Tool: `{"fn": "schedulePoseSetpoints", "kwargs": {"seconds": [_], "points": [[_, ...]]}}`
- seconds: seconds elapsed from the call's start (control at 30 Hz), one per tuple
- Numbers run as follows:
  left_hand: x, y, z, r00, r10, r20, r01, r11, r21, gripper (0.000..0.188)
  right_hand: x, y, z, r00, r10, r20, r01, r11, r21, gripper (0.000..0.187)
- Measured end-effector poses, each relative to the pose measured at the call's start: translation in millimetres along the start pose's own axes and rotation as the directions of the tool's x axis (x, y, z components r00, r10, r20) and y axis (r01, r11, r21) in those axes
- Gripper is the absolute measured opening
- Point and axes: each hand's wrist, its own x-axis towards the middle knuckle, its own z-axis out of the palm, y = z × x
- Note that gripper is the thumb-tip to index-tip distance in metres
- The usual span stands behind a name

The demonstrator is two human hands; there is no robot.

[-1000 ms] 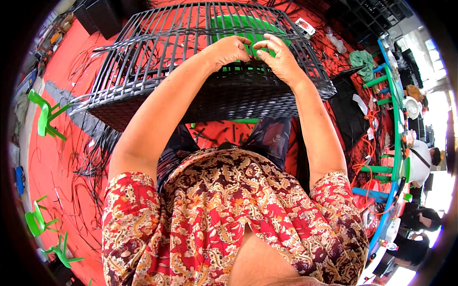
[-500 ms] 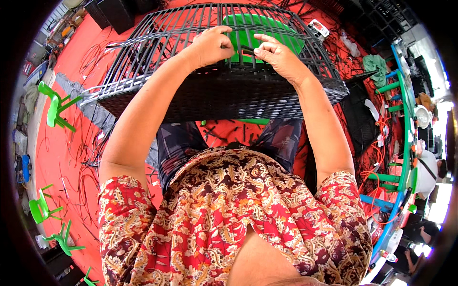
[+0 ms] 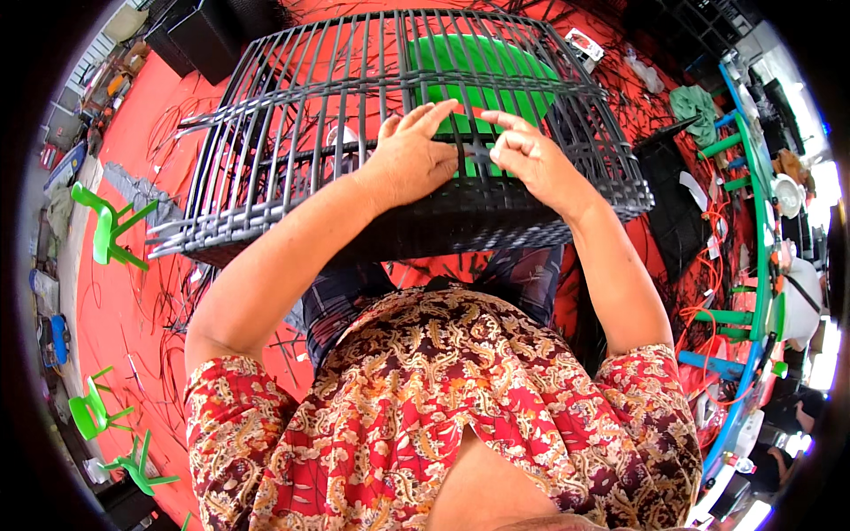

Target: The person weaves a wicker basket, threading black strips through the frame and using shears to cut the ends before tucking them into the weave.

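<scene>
- Work piece: a black frame of woven flat strips and long parallel rods (image 3: 443, 221) stands directly before the seated person, above the knees, its rods spreading away across the upper middle of the view.
- Left hand (image 3: 412, 159): fingers partly bent, at the near edge of the frame; whether it grips a strip cannot be told.
- Right hand (image 3: 533, 164): forefinger reaching toward the left hand, thumb bent, near the same edge; its hold likewise cannot be told.
- Behind the rods: a bright green, rounded flat surface (image 3: 482, 80).
- Floor: a bright red covering (image 3: 133, 327), strewn with thin black strips.
- Left side: small light-green stools with splayed legs (image 3: 108, 232), resting on their sides in this view.
- Upper left: tall black box-shaped pieces (image 3: 208, 44).
- Right side: a green-and-blue ladder-like frame (image 3: 760, 248), with a crumpled pale-green cloth (image 3: 697, 115) at its upper end and orange cord (image 3: 708, 257) alongside.
- Far right: a person in a white top (image 3: 801, 305).
</scene>
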Motion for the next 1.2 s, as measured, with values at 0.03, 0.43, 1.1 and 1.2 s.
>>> {"fn": "schedulePoseSetpoints", "kwargs": {"seconds": [0.03, 0.43, 1.1, 1.2], "points": [[-2, 6, 0, 1.0, 0.015, 0.008, -0.015, 1.0, -0.012, 0.017, -8, 1, 2, 0.999, 0.021, -0.039, -0.02, 0.999, 0.031, 0.021], [20, 24, 18, 0.994, -0.049, 0.093, 0.05, 0.999, -0.002, 0.02, -31, -4, 3, 0.952, 0.232, -0.2, -0.228, 0.973, 0.039, 0.019], [17, 18, -17, 0.959, -0.215, 0.187, 0.26, 0.397, -0.88, 0.011, -7, -11, 14, 0.957, -0.158, -0.243, 0.041, 0.905, -0.424, 0.023], [9, 12, -24, 0.965, -0.195, 0.176, 0.249, 0.47, -0.847, 0.01, 7, -8, 20, 0.985, -0.148, -0.092, 0.114, 0.946, -0.304, 0.022]]}}
